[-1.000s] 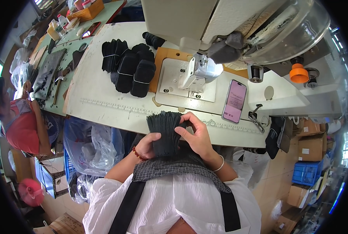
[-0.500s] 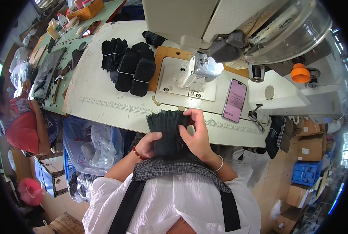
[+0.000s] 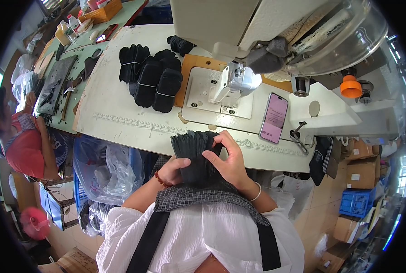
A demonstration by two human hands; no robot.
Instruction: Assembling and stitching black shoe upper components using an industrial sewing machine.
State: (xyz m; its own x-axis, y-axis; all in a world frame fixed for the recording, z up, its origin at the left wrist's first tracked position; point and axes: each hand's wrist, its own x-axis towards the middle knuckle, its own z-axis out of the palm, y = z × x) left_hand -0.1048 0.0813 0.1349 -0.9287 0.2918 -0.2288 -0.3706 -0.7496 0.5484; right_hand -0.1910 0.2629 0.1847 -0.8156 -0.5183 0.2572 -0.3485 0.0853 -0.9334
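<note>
A thick stack of black fabric pieces (image 3: pixel 193 157) stands on edge in front of my body, its upper edges fanned out. Round its lower left side my left hand (image 3: pixel 173 169) is closed, thumb lying across the front. At its upper right, my right hand (image 3: pixel 228 157) grips the layers, with thumb on the near face and bent fingers at the top edge. Beyond the stack is the sewing machine (image 3: pixel 232 84) with its metal plate. Left of that plate lie several tied bundles of black fabric (image 3: pixel 150 82) on the white table (image 3: pixel 116 102).
A phone with a lit screen (image 3: pixel 274 117) lies right of the machine plate. A ruler strip (image 3: pixel 134 122) runs along the table's front. Clear plastic bags (image 3: pixel 109 168) fill a crate at the left. Another person (image 3: pixel 27 141) sits at the green table (image 3: pixel 87 57).
My right thumb has shifted left across the stack and the right fingers have moved slightly. The stack sits a little lower, its top edges spread differently.
</note>
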